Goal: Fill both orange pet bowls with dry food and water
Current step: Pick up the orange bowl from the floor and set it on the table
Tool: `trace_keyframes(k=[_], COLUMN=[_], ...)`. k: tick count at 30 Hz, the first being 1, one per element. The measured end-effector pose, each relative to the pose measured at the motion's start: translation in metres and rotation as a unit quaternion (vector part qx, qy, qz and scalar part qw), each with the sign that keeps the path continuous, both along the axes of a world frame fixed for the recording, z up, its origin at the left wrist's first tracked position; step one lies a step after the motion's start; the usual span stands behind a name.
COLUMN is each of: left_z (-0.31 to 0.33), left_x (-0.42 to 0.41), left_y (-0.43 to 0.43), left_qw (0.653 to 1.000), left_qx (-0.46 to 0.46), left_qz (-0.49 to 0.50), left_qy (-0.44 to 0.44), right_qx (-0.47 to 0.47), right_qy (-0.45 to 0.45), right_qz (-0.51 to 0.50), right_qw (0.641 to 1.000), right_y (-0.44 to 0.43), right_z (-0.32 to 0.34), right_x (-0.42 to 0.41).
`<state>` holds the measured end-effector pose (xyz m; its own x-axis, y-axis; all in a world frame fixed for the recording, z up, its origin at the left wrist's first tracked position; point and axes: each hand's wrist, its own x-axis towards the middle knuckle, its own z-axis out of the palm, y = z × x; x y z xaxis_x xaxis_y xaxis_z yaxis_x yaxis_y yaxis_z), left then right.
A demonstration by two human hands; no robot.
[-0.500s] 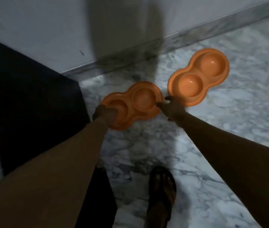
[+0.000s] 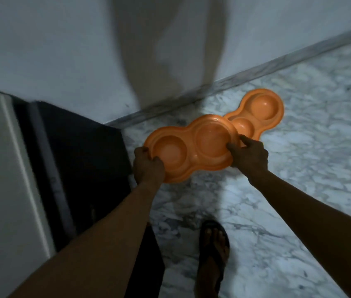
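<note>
You are gripping the near orange bowl [image 2: 191, 147] at both ends, left hand [image 2: 147, 166] and right hand [image 2: 248, 157] closed on its rim, its long axis running left-right, overlapping the second bowl [image 2: 260, 110] lying on the marble floor [image 2: 310, 168].

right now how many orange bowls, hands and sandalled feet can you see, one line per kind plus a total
orange double bowls: 2, the near bowl held in both hands, the far bowl on the floor
hands: 2, left hand and right hand
sandalled feet: 1, the foot
total: 5
</note>
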<state>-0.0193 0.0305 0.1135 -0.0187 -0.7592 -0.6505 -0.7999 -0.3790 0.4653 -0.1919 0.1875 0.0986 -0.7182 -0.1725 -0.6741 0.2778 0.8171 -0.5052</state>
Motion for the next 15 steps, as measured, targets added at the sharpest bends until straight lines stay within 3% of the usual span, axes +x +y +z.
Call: trace_keyframes(k=[3,9,15], left_z=[0.101,0.312,0.519], left_x=[-0.021,-0.050,0.012], left_y=[0.012,0.030,0.039], left_qw=[0.997,0.974,0.938], left_qx=[-0.050,-0.146,-0.196], left_qz=[0.013,0.071,0.074], left_qy=[0.052,0.161,0.275], right_qx=[-0.045,-0.091,-0.161], right_qy=[0.002,0.093,0.193], right_qz=[-0.067,-0.124,-0.157], right_qw=[0.997,0.984,0.955], right_y=[0.011,0.029,0.037], right_z=[0.115,0.338,0.555], right_x=[-0.018,-0.014,0.075])
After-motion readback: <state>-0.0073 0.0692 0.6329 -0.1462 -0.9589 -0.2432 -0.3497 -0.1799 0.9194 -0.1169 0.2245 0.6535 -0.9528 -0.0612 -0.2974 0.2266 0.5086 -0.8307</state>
